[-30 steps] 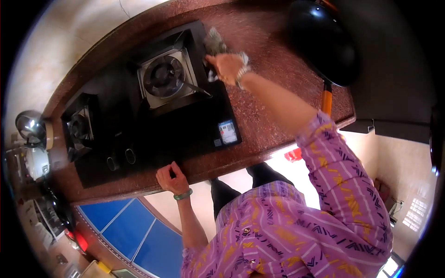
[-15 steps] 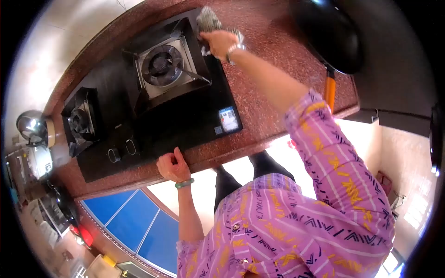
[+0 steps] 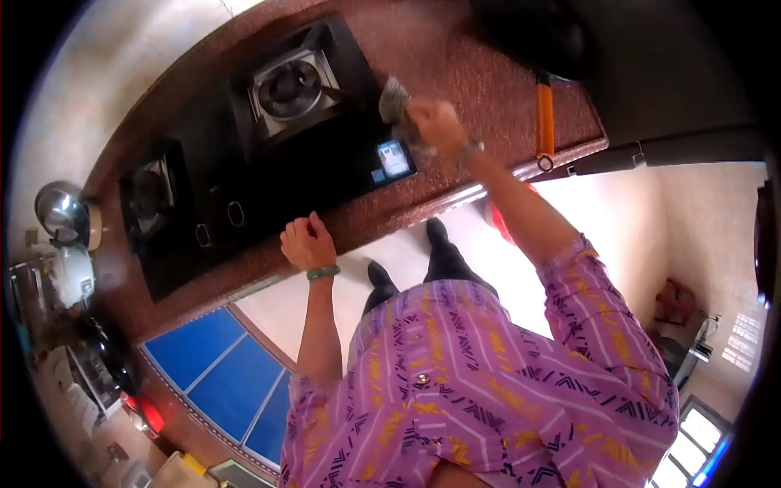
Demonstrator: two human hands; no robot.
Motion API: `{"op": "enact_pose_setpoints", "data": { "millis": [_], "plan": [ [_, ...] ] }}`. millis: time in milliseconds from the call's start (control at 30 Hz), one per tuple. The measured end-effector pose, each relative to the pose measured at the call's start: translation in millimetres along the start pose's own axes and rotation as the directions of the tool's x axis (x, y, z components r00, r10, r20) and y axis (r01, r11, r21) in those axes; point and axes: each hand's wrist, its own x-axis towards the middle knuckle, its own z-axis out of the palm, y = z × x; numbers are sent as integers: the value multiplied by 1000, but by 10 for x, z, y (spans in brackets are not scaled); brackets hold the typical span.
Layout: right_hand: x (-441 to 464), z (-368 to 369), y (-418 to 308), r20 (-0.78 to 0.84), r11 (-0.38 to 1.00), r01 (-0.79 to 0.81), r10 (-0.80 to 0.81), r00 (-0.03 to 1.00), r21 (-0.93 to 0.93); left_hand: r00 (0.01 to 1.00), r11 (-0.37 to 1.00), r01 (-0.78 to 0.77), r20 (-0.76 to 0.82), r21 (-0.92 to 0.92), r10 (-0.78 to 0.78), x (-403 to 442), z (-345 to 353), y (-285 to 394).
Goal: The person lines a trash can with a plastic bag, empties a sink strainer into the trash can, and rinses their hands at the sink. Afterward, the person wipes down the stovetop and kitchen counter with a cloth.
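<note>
Your right hand (image 3: 439, 128) gripped a crumpled grey cloth (image 3: 394, 99), which poked toward the back edge of the worktop (image 3: 492, 93). Your left hand (image 3: 308, 244) lay farther off, its grip unclear.

I now see the bare right grip (image 3: 439, 128) and its crumpled grey cloth (image 3: 395, 101) drawn back from the far corner of the flat black two-burner stove (image 3: 285, 175), closer to its white-and-blue label (image 3: 393, 158)
</note>
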Motion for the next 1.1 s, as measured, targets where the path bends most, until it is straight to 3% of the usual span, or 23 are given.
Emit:
{"op": "enact_pose_setpoints", "data": {
  "millis": [33, 100, 133, 200, 233, 267, 333, 400, 433, 567, 633, 733, 833, 867, 900, 1000, 1067, 1100],
  "plan": [
    [220, -6, 62, -66, 993, 43, -36, 997, 108, 1000, 1000, 0, -9, 14, 0, -2, 3, 1],
    [473, -6, -43, 52, 993, 68, -63, 997, -96, 999, 1000, -14, -31, 27, 15, -9, 24, -11],
    [468, 68, -69, 62, 994, 63, -58, 996, -93, 1000, 999, -10, -21, 33, 10, -11, 39, -15],
    [443, 211, -117, -21, 778, 142, -195, 981, -612, 998, 1000, -26, -63, 2, 27, -24, 67, -39],
    [460, 329, -51, 29, 854, 90, -88, 996, -512, 996, 999, -32, -78, -4, 31, -42, 100, -63],
    [402, 417, 15, 39, 855, 95, -87, 995, -510, 997, 1000, -25, -73, 2, 25, -33, 100, -60],
    [190, 541, 84, -7, 894, 265, -288, 958, -362, 998, 999, -25, -56, -21, 24, -28, 59, -44],
    [-236, 637, -168, -63, 828, 305, -376, 924, -470, 999, 1000, -16, -29, 5, 16, -5, 17, -27],
    [-398, 670, -363, -5, 797, 313, -368, 930, -517, 1000, 1000, -13, 0, 27, 13, -1, 10, -17],
    [-422, 1479, -965, 175, 753, 552, -526, 832, -359, 1000, 1000, -11, 29, 22, 11, -31, 19, -39],
    [-293, 1768, -1288, 192, 748, 601, -570, 799, -282, 997, 991, 48, -51, -121, -55, -16, 46, -60],
    [-251, 1644, -1093, 250, 746, 570, -512, 821, -345, 999, 1000, -8, 46, -21, 9, -49, 29, -106],
    [-275, 1210, -625, 108, 685, 336, -354, 929, -646, 999, 999, -29, -22, -37, 28, -51, 29, -72],
    [-305, 944, -450, 104, 778, 247, -230, 968, -578, 997, 998, -55, -54, -43, 52, -56, 22, -84],
    [-416, 704, -490, -19, 718, 132, -198, 980, -684, 993, 995, -75, -91, -62, 70, -57, 37, -94],
    [-440, 540, -99, -325, 854, -107, -76, 943, -510, 996, 995, -68, -54, -71, 64, -61, 16, -74],
    [-393, 745, -37, -287, 782, -119, -79, 955, -612, 997, 993, -60, -57, -100, 54, -71, 23, -84],
    [-432, 894, -36, -253, 768, -21, -184, 950, -640, 997, 990, -59, -55, -125, 52, -74, 30, -82]
  ]
}}
